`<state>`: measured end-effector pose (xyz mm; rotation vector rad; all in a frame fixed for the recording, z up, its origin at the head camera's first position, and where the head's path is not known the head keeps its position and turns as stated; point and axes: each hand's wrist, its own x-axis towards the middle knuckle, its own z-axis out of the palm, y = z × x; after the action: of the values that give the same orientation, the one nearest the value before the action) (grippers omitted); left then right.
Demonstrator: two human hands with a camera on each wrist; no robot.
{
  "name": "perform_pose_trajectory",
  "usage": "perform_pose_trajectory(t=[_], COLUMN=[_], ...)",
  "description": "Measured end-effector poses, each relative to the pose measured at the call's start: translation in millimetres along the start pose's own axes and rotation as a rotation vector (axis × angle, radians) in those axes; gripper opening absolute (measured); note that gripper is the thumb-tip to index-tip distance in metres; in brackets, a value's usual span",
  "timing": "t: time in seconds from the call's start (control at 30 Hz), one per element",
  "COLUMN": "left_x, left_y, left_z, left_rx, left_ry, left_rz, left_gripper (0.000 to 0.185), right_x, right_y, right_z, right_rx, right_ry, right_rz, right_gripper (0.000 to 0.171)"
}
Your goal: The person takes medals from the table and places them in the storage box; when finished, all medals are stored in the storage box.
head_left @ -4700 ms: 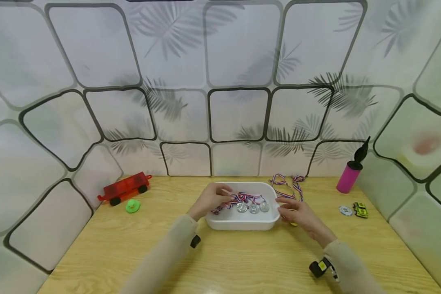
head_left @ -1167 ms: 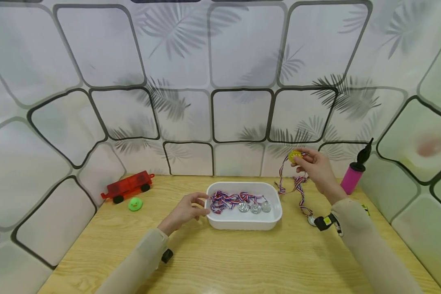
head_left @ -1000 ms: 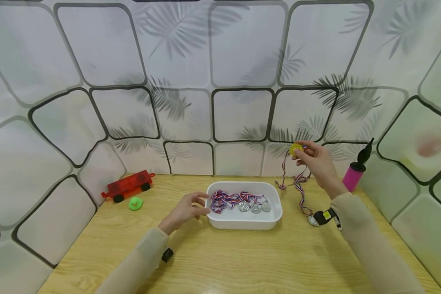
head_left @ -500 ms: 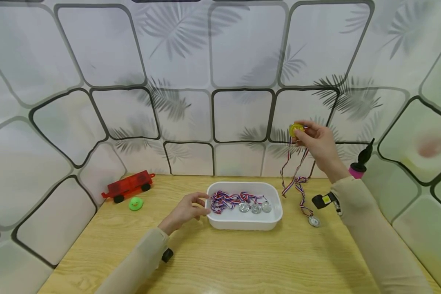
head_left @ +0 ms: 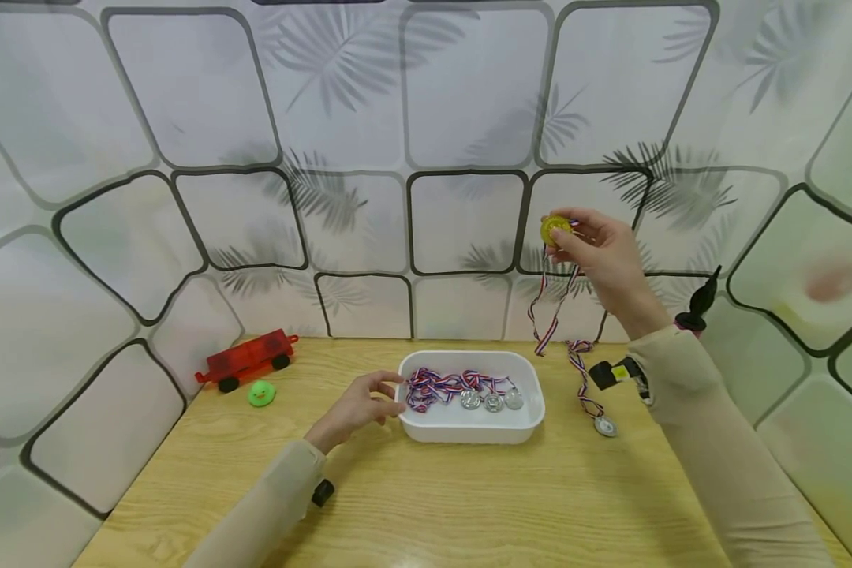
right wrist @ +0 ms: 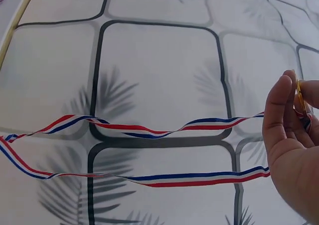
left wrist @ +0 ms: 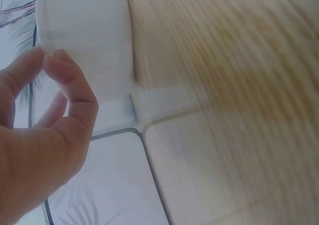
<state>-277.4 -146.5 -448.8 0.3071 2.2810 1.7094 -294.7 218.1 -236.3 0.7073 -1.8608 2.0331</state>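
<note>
Raised at the right, my right hand (head_left: 607, 256) pinches a gold medal (head_left: 555, 230) between thumb and fingers. Its red, white and blue ribbon (right wrist: 199, 177) dangles in a loop; in the head view the ribbon's lower end hangs just above the table's back edge. At the left end of a white plastic tray (head_left: 468, 435), my left hand (head_left: 355, 410) pinches the rim with thumb and fingertips. Inside the tray lie silver medals (head_left: 494, 403) with tangled striped ribbons (head_left: 433, 386). A further silver medal (head_left: 606, 427) lies on the table right of the tray, its ribbon (head_left: 581, 375) stretched behind it.
A red toy wagon (head_left: 248, 360) and a green rubber duck (head_left: 261, 394) stand at the back left. My right arm mostly covers a pink and black pump (head_left: 697, 306) at the back right. A patterned wall covering (head_left: 461, 221) encloses the wooden table (head_left: 426, 505).
My right hand has taken up the gold medal and lifted it, lately drifting slightly left; its ribbon has come off the table. My left hand has shifted to the tray's left rim and stayed there.
</note>
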Motion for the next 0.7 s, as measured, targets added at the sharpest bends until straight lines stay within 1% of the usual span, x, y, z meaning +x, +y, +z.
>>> perform_pose_trajectory(t=[0.1,0.23,0.33,0.5,0.57,0.7], left_x=[0.4,0.9,1.3,2.0,2.2,1.9], left_y=[-0.1,-1.1,-1.8,-1.9,-1.8,-2.3], left_z=[-0.3,-0.4,-0.2,0.0,0.4,1.5], left_rx=[-0.006,-0.004,-0.003,0.005,0.006,0.007], left_ry=[-0.003,-0.006,0.002,0.011,0.01,0.006], left_rz=[-0.001,0.001,0.001,-0.005,-0.012,-0.013], left_gripper=[0.054,0.053,0.053,0.052,0.052,0.052], right_x=[1,2,1,0,0,0], right_y=[-2,1,8,27,34,45], right_z=[6,13,18,24,27,32], right_rx=[0.031,0.01,-0.04,-0.164,-0.193,-0.213], right_ry=[-0.025,-0.057,-0.082,-0.116,-0.129,-0.16], right_rz=[-0.015,-0.011,0.019,0.082,0.104,0.137], right_gripper=[0.027,0.027,0.028,0.027,0.028,0.032])
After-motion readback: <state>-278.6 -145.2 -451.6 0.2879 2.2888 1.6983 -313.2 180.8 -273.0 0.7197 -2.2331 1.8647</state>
